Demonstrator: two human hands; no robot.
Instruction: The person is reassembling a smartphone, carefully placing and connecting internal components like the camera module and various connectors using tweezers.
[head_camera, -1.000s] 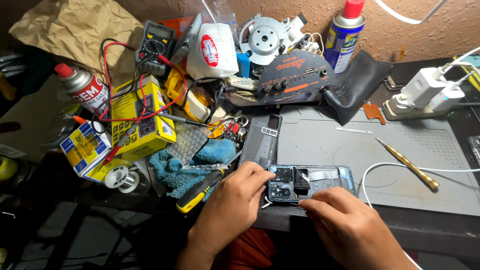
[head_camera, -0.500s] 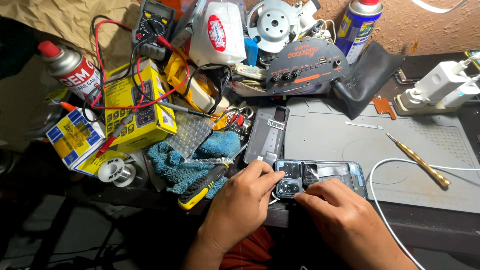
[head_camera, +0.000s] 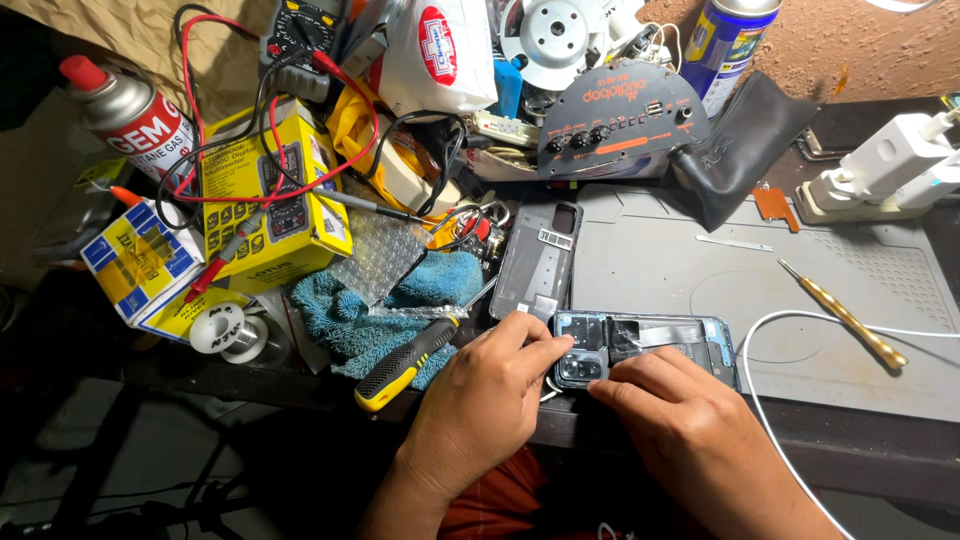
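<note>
Glassy, opened rectangular phone (head_camera: 650, 345) lies pinched by left hand (head_camera: 480, 400)'s closed grip; right hand (head_camera: 680, 420) presses flat.

An opened phone (head_camera: 650, 345), back cover off, lies flat and lengthwise at the near edge of a grey work mat (head_camera: 700, 260). Its dark camera block faces left; blue frame edges and black inner parts show.

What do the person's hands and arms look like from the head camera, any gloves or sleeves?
Both are bare: the left hand and right hand wear no gloves, rings or watch. No sleeves show on either forearm, and no cables or markings on them.
</note>
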